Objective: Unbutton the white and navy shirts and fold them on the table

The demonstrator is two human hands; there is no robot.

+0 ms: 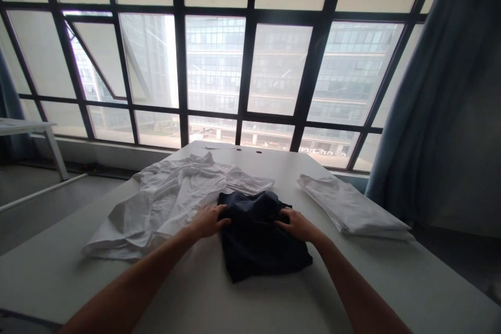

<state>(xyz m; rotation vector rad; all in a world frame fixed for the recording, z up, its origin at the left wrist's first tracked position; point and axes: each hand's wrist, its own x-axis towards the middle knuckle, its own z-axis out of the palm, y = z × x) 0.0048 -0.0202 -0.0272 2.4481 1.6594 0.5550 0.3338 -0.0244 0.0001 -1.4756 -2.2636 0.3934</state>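
A dark navy garment (260, 245), folded into a rough rectangle, lies on the white table (188, 292) in front of me. My left hand (211, 220) grips its left edge between fingers and thumb. On the opposite side, my right hand (296, 224) has its fingers curled on the right edge, with the thumb lying over the cloth. The upper part of the garment bulges slightly between both hands. Just beyond and left of it, a crumpled white shirt (168, 201) is spread out, close to my left hand. What kind of garment the navy one is, I cannot tell.
Folded white cloth (352, 206) lies at the table's right side. Two dark round holes show near the far edge. Large windows (215, 62) stand behind the table, one pane tilted out. A blue-grey curtain (407, 130) hangs at the right, and another white table (27, 126) stands left.
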